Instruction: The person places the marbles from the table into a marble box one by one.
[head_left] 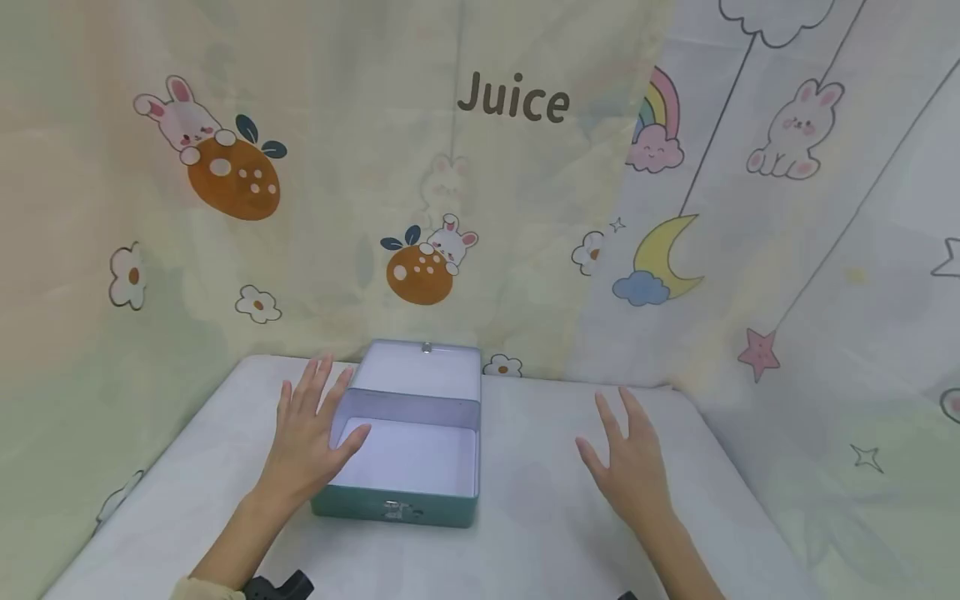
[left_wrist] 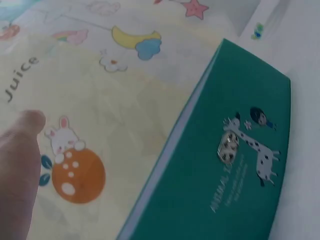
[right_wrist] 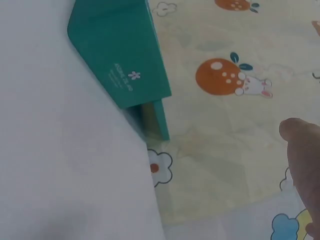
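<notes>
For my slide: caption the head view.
Outspread left hand overlapping an open green box, outspread right hand apart.

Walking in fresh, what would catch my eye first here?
Probably the hinged green box, standing open on the white table. The spread left hand hovers by its left side, the right hand farther off to its right. Behind, dark "Juice" lettering sits high on the printed backdrop.

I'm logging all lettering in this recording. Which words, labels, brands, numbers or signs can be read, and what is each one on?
"Juice": on the hanging cloth.
"ANIMAL": on the front of the green box; the word after it is unclear.
Fine lines under that: too small to read.
Lettering on the box's side panel: too blurred to read.
No numbers can be read.
</notes>
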